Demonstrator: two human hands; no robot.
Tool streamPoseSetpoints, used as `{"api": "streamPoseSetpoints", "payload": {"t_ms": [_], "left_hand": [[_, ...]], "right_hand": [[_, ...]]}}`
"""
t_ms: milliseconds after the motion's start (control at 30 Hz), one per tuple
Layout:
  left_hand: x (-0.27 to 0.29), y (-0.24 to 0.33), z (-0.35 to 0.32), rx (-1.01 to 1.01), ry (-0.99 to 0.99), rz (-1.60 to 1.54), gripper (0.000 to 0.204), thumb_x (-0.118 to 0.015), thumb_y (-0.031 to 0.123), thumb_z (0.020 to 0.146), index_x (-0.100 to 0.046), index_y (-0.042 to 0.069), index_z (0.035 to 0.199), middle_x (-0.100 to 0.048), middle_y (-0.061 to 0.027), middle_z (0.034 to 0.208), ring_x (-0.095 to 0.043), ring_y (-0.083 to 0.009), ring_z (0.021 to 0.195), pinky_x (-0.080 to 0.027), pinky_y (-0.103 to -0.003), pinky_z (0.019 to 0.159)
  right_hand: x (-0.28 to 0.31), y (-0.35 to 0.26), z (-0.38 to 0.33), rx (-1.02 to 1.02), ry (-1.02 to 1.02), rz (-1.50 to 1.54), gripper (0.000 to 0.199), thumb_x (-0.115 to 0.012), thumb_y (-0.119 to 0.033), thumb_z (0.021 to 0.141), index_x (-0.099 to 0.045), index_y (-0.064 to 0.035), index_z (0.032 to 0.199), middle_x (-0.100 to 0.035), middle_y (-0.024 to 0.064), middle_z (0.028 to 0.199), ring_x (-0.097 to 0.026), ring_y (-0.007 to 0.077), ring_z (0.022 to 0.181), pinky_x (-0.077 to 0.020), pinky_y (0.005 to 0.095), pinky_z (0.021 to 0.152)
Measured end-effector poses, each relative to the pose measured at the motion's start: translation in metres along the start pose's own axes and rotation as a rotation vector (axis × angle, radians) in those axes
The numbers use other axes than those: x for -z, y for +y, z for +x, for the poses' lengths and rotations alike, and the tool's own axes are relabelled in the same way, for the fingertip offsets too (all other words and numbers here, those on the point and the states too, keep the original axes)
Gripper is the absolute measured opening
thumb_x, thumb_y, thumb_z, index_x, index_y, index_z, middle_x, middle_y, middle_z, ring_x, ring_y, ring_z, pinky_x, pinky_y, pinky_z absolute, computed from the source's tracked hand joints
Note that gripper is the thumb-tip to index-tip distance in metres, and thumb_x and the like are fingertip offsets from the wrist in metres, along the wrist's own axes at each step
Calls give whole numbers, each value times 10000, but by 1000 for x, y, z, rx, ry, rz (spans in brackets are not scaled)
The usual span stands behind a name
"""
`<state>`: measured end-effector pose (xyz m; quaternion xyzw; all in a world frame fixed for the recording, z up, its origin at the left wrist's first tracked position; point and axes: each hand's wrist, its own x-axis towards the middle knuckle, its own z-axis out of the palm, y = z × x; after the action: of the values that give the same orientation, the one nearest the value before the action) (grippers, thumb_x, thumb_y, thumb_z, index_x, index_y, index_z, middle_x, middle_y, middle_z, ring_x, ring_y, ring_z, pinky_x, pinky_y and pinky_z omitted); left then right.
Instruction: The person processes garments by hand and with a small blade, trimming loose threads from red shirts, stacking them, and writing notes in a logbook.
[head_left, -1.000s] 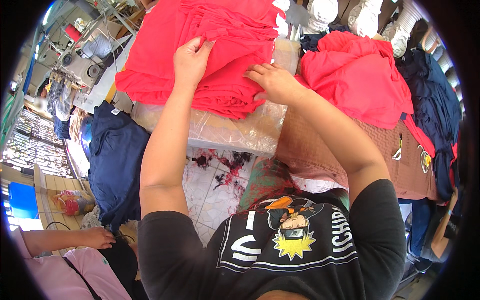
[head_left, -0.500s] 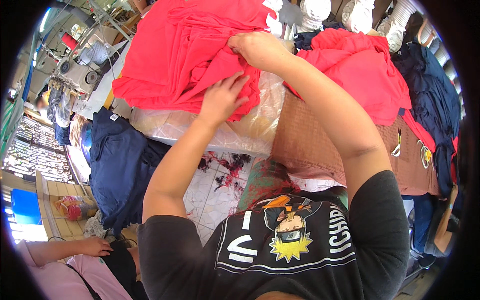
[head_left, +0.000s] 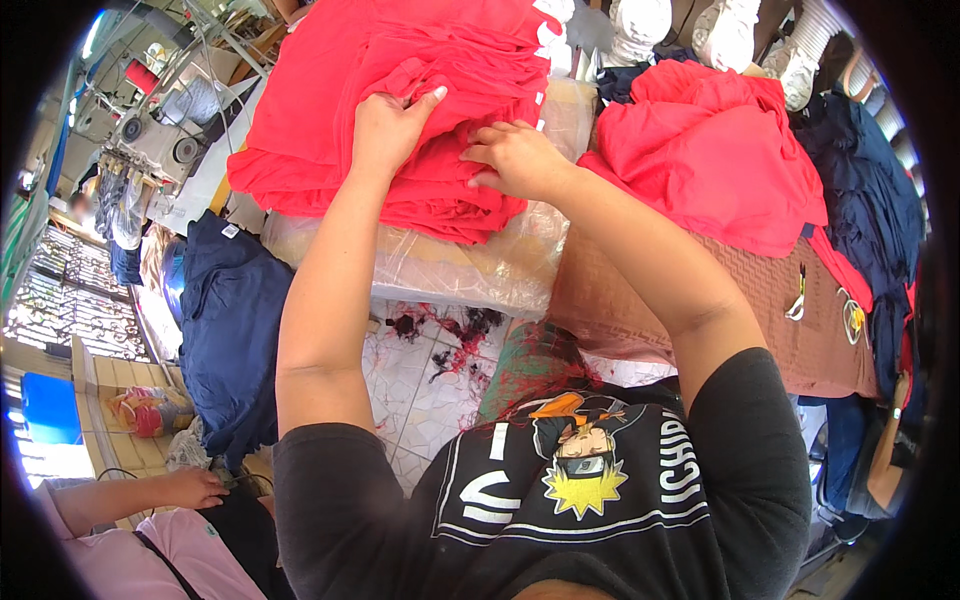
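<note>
Head view, going from my left to my right, with the stack of red garments (head_left: 400,110) as the landmark for everything else. Well off to the left of the stack and lower down hangs a navy garment (head_left: 232,330), and below that, at the bottom left corner, another person's hand (head_left: 195,488) rests near the floor beside a pink sleeve (head_left: 180,560). Further up on the left, beside the stack, stands a sewing machine (head_left: 165,140).

My left hand (head_left: 390,125) lies on top of the stack, fingers curled over a raised fold of the topmost red piece, closed loosely on the cloth rather than pinching it hard. Just to the right, my right hand (head_left: 515,160) presses flat on the stack's near edge, fingers spread and open, holding nothing, only pinning the layers down.

The stack sits on a clear plastic-wrapped bundle (head_left: 450,265). To the right of the stack lies a loose heap of red cloth (head_left: 715,150) on a brown surface (head_left: 790,320).

I judge the red pieces to be light, soft knit: limp, no stiffness, and apt to slide on one another. The top piece is best taken by a folded edge or a seam, where several layers bunch together. Taken mid-panel, it would just stretch and drag the piece under it.
</note>
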<state>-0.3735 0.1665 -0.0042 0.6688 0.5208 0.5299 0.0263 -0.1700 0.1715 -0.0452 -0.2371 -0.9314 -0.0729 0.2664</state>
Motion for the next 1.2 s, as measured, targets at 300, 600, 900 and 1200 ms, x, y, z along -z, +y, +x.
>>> {"api": "streamPoseSetpoints", "payload": {"t_ms": [300,600,900,1200], "left_hand": [[-6,35,-55,-462,167,194,345,-717,270,775,-628,60,1034,-628,-129,973,-602,-300,862,-483,-371,708],[-6,18,-82,-167,-161,153,235,-654,268,832,-679,52,920,-657,-168,840,-639,-339,735,-513,-376,631],[12,4,-28,40,-129,184,289,-661,294,841,-654,6,819,-552,-225,703,-534,-294,660,-447,-371,549],[18,23,-38,34,-66,260,267,-704,256,818,-636,-1,836,-619,-155,734,-584,-249,654,-473,-333,628]], "right_hand": [[19,10,43,-221,36,129,143,-601,-191,813,-679,-91,878,-663,127,839,-625,352,769,-499,451,671],[17,11,40,-249,2,166,182,-614,-231,818,-692,-97,913,-666,124,836,-629,344,772,-502,439,681],[-6,-25,-14,-35,105,86,437,-704,-248,742,-558,-77,1118,-556,112,1121,-521,311,1088,-419,423,917],[32,3,35,-131,-98,-5,210,-528,-123,801,-659,-125,965,-672,122,803,-651,303,750,-517,427,653]]}}
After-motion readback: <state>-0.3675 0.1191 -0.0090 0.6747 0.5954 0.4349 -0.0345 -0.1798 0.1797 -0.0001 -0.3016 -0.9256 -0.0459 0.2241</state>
